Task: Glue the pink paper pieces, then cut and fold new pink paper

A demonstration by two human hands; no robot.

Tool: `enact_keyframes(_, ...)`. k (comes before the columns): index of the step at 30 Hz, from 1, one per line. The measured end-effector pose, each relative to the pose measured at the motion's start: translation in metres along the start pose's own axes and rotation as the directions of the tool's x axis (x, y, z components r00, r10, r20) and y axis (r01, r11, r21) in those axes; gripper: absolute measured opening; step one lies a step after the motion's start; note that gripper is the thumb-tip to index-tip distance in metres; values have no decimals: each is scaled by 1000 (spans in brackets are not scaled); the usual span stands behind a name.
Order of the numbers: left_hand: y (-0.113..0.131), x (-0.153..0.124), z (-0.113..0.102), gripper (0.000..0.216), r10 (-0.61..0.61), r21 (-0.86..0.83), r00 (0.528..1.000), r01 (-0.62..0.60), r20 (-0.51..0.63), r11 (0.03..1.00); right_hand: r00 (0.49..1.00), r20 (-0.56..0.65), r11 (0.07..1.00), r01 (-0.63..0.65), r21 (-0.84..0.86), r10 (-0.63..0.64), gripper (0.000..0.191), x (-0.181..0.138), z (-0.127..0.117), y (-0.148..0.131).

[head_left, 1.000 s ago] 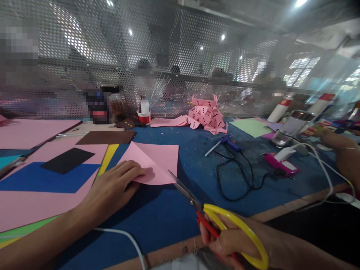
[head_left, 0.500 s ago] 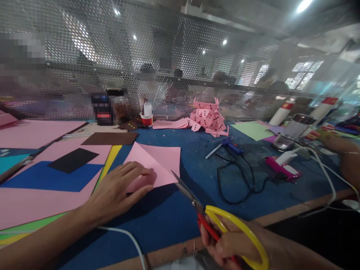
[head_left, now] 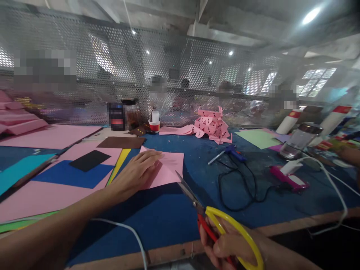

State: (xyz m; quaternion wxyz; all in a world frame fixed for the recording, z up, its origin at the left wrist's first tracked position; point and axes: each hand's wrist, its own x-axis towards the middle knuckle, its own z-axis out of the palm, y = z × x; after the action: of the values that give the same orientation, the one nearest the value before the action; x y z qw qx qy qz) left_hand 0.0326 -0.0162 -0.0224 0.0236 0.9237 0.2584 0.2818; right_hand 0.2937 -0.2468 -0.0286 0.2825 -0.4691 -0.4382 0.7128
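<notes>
My left hand (head_left: 142, 170) lies with fingers stretched out over the left part of a pink paper sheet (head_left: 170, 167), which rests on the blue table. In my right hand (head_left: 218, 243) is a pair of scissors (head_left: 234, 221) with one yellow and one red handle. The blades point up and left, close together, and their tips reach the sheet's lower right corner. Whether they touch the paper I cannot tell. My left palm and fingers hide the sheet's left edge.
A blue glue gun (head_left: 234, 153) with a black cord lies beyond the scissors. To its right are a magenta device (head_left: 289, 178) and a glass jar (head_left: 300, 138). Pink cutouts (head_left: 210, 125) are heaped at the back. Coloured sheets (head_left: 75, 174) lie left. Another person's arm (head_left: 347, 153) shows at far right.
The raised fold in the pink sheet has gone and the sheet lies flatter. My left hand has moved up and right on it. The scissors have barely moved; the camera view has shifted.
</notes>
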Motion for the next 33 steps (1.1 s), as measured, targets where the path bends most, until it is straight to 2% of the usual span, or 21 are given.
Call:
enact_keyframes(4, 0, 16, 3, 36, 7, -35, 998, -5, 66, 999, 1000, 16, 1000, 24, -10, -24, 18, 4, -5, 2)
enact_keyframes(14, 13, 31, -3, 23, -21, -143, 998, 31, 67, 989, 998, 16, 998, 66, 1, -66, 22, -2, -11, 13)
enact_keyframes(18, 29, 24, -12, 23, -100, -167, 994, 92, -39, 982, 996, -31, 997, 82, -8, -82, 20, -2, -6, 16)
enact_keyframes(20, 43, 17, -21, 24, -174, -211, 979, 150, -103, 966, 997, -30, 997, 76, 2, -76, 24, -2, -3, 14)
enact_keyframes(21, 52, 12, -26, 24, -230, -269, 969, 197, -94, 943, 997, -21, 997, 70, 10, -70, 27, -2, -2, 11)
enact_keyframes(22, 61, 7, -30, 25, -323, -347, 945, 285, -55, 894, 998, -6, 998, 64, 19, -64, 29, -3, -1, 8)
enact_keyframes(24, 77, -5, -34, 33, -463, -524, 872, 473, 161, 708, 998, 11, 997, 62, 41, -62, 32, -5, 0, 2)
enact_keyframes(26, 89, -17, -33, 41, -465, -683, 780, 608, 420, 404, 998, 14, 996, 53, 68, -54, 32, -8, 3, -3)
enact_keyframes(28, 98, -27, -27, 38, -406, -702, 660, 709, 632, 59, 999, 10, 995, 46, 90, -48, 32, -11, 4, -6)
enact_keyframes(30, 103, -33, -22, 34, -329, -653, 576, 726, 748, -215, 998, 13, 993, 53, 107, -55, 31, -12, 6, -7)
enact_keyframes(31, 105, -33, -20, 36, -299, -627, 553, 712, 778, -316, 998, 18, 992, 61, 112, -63, 31, -12, 6, -7)
enact_keyframes(33, 109, -31, -17, 41, -273, -590, 526, 668, 805, -453, 997, 21, 990, 75, 120, -79, 32, -12, 6, -6)
